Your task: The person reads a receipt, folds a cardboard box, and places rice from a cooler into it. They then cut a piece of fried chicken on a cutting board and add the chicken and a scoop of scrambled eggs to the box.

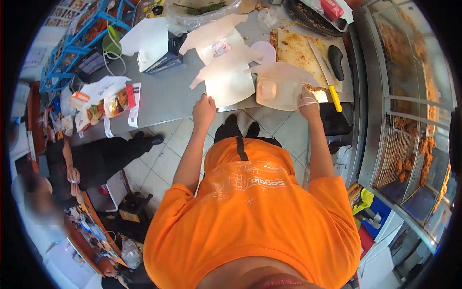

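Two open white takeaway boxes lie side by side at the counter's front edge. My left hand is closed on the near left corner of the left takeaway box, whose inside looks bare. At the near right corner of the right takeaway box, my right hand is closed on the edge; something thin and clear covers part of this hand. Inside the right box, on its left side, sits a small pale orange tub. Behind the left box is another open box with a red print.
Right of the boxes, a yellow-handled knife and a black-handled tool lie on a crumb-covered cutting board. Fried food fills a glass cabinet at right. Packed boxes stand at left, near another person.
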### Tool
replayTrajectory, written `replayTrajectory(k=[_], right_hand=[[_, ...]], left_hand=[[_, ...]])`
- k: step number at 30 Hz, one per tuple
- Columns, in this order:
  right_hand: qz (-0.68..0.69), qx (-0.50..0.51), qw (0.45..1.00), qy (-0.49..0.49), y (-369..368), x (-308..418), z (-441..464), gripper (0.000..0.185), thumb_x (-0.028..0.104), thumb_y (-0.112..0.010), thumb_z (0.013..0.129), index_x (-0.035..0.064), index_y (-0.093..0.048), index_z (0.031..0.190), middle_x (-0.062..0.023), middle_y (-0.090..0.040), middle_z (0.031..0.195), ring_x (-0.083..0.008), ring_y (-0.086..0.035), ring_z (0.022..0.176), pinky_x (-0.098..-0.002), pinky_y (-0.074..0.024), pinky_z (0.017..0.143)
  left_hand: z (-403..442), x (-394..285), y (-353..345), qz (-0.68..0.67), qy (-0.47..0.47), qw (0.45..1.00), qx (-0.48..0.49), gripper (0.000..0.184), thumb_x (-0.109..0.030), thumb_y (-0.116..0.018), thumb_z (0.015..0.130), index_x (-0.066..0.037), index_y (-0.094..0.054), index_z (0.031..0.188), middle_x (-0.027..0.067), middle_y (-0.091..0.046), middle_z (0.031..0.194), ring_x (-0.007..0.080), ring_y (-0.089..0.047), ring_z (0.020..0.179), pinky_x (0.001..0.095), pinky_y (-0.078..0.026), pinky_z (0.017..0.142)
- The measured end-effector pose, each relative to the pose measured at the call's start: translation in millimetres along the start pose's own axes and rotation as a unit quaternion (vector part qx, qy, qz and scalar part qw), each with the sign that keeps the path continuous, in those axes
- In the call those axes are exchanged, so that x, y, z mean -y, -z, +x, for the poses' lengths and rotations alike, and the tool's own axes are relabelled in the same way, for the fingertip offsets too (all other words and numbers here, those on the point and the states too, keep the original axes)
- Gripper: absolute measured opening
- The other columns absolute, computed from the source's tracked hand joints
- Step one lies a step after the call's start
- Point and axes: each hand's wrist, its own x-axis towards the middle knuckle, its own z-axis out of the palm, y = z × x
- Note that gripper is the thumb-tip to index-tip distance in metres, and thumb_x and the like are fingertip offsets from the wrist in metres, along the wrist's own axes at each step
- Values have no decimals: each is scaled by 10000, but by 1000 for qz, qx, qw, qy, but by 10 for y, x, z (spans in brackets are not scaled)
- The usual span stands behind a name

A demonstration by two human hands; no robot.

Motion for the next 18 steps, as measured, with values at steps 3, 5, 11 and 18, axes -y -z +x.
replayTrajectory(k=[3,5,11,18], right_hand=[[51,-104,992,59,-170,205,-136,246,152,-551,877,6,-642,1053,-277,-657,894,-435,-641,862,-514,-505,763],[47,-98,992,67,-232,436,-147,210,145,-547,880,-3,-642,994,-275,-651,861,-442,-635,823,-526,-499,750],[119,12,993,5,-402,1435,-109,304,189,-548,905,-22,-646,1100,-281,-670,962,-431,-647,913,-483,-517,817],[248,-43,967,42,-601,1171,-281,337,299,-507,979,1,-653,1037,-239,-685,956,-407,-658,903,-458,-517,795]], left_hand=[[134,402,103,-30,-10,999,-28,292,-274,-474,981,-20,-618,985,264,-672,824,467,-650,837,551,-508,776],[177,741,341,-58,-32,997,-38,321,-311,-489,985,-20,-625,1000,260,-668,800,472,-643,826,552,-499,754],[161,1414,1015,-113,65,991,-42,355,-358,-517,990,-32,-636,1067,223,-671,799,428,-659,815,501,-495,714],[-102,774,1320,-245,-130,948,-157,167,-110,-510,982,25,-557,896,77,-570,758,154,-516,705,310,-443,652]])
